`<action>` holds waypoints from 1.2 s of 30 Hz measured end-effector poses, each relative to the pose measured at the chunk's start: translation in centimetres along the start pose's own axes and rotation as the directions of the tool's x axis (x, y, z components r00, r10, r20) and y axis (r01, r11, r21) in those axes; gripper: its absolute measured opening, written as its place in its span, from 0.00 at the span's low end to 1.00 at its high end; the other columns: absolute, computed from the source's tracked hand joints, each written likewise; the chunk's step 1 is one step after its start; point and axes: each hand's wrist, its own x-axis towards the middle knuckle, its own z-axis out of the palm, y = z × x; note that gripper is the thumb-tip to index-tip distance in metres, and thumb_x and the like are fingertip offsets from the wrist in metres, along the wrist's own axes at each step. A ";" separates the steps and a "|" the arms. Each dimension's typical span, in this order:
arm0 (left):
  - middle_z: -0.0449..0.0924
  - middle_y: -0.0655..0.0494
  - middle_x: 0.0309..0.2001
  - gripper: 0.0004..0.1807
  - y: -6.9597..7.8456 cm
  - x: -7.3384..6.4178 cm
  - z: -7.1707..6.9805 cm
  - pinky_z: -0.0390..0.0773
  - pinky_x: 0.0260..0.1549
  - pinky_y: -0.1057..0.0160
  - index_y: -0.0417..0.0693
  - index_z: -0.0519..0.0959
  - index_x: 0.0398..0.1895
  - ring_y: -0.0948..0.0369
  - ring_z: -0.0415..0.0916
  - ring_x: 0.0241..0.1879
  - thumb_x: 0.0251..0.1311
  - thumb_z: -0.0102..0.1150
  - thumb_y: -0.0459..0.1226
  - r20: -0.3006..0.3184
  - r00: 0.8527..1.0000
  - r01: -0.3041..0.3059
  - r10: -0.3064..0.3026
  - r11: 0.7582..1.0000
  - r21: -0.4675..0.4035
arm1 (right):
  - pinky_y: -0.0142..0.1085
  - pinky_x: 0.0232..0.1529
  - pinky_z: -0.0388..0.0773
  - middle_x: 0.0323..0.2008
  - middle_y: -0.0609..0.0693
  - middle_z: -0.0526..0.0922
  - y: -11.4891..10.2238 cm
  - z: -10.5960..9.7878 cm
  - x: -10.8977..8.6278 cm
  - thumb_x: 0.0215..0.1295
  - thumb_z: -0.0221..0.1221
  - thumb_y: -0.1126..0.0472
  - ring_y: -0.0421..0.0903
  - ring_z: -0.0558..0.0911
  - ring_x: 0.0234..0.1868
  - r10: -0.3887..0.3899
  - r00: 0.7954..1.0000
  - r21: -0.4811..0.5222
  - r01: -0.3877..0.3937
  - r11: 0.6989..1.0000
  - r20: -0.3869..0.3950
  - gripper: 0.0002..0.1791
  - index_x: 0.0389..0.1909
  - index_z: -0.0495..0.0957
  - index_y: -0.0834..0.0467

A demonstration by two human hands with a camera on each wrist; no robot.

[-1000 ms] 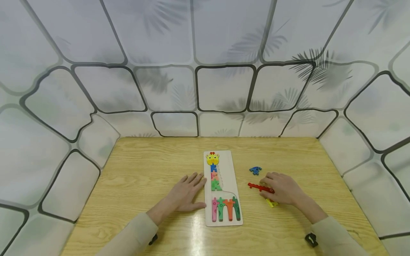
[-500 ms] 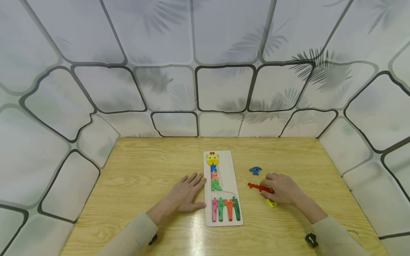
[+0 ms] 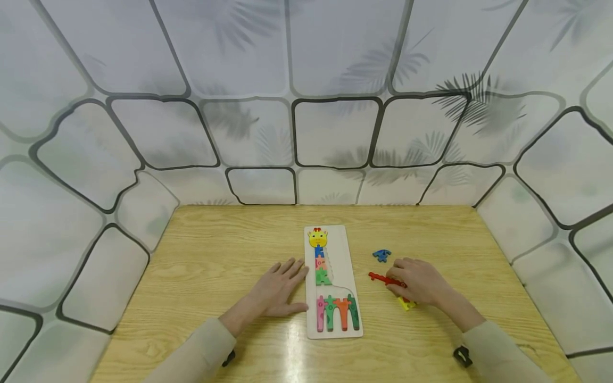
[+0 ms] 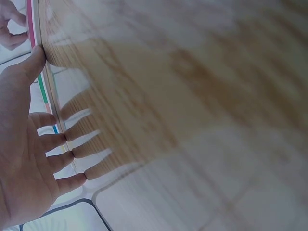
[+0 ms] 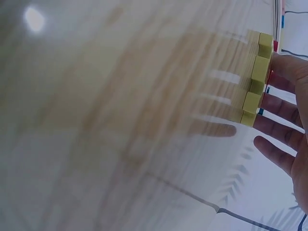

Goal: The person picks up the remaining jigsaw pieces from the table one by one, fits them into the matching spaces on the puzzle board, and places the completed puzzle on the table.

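A white giraffe puzzle board (image 3: pixel 339 255) lies on the table, with the head, several neck pieces and the legs in it; its body recess is bare. My left hand (image 3: pixel 282 290) rests beside the board, fingers spread, fingertips and thumb at its left edge. To the right of the board, my right hand (image 3: pixel 421 279) pinches a long red puzzle piece (image 3: pixel 380 277) between thumb and fingers. A yellow puzzle piece (image 3: pixel 406 304) lies partly hidden under that hand; the right wrist view shows the notched edge of this yellow piece (image 5: pixel 260 70) in front of the fingers.
A blue puzzle piece (image 3: pixel 382 255) lies beyond my right hand. Around the wooden table (image 3: pixel 230 229) stand pale walls (image 3: pixel 335 133) with a stone and leaf pattern at the back and both sides.
My right hand has shifted slightly to the left, and the red puzzle piece has moved a little left and away with it. My left hand and the board have stayed still.
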 end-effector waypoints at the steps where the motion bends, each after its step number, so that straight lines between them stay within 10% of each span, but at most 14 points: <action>1: 0.55 0.45 0.85 0.52 0.0 0.0 0.0 0.65 0.79 0.39 0.50 0.57 0.85 0.44 0.56 0.83 0.69 0.47 0.72 0.002 1.000 0.001 -0.001 1.000 -0.002 | 0.33 0.32 0.78 0.33 0.39 0.82 0.0 0.0 0.1 0.65 0.71 0.46 0.36 0.77 0.31 0.000 1.000 0.001 0.000 1.000 0.001 0.08 0.39 0.88 0.45; 36: 0.56 0.44 0.85 0.52 0.1 -0.1 -0.1 0.66 0.78 0.39 0.49 0.58 0.85 0.43 0.58 0.83 0.69 0.47 0.72 -0.008 1.000 0.001 -0.001 1.000 0.006 | 0.31 0.28 0.71 0.28 0.38 0.76 -1.1 0.5 3.0 0.65 0.70 0.42 0.35 0.69 0.25 -0.001 0.999 -0.066 0.003 0.998 0.039 0.13 0.35 0.86 0.46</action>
